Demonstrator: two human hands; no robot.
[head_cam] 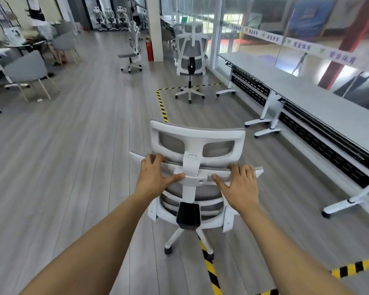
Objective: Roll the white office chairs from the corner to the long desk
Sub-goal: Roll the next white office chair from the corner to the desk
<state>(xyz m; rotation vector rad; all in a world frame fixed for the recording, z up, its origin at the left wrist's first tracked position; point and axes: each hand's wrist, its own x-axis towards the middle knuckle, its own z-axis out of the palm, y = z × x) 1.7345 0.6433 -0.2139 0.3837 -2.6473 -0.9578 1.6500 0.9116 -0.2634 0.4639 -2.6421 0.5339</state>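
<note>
Rolling this white office chair [197,133] well means pushing level through the top of the backrest rather than bearing down on it, so the castors track straight. I judge a gentle steer to the right is called for, since the long worktop [307,99] runs along the glass wall on that side and the chair points down the aisle beside it. Striped hazard tape [162,105] on the floor passes under the chair's base (a castor might snag on a lifted edge, so an even pace helps). A second white chair [191,58] stands ahead near the worktop's far end.

The left hand [156,177] grasps the backrest's top rail left of the headrest post, fingers curled over the rim and thumb laid on the crossbar. The right hand [242,184] grasps the same rail on the other side in mirror fashion. The chair stands directly in front of both hands, its back to the person, near the worktop but apart from it.
</note>
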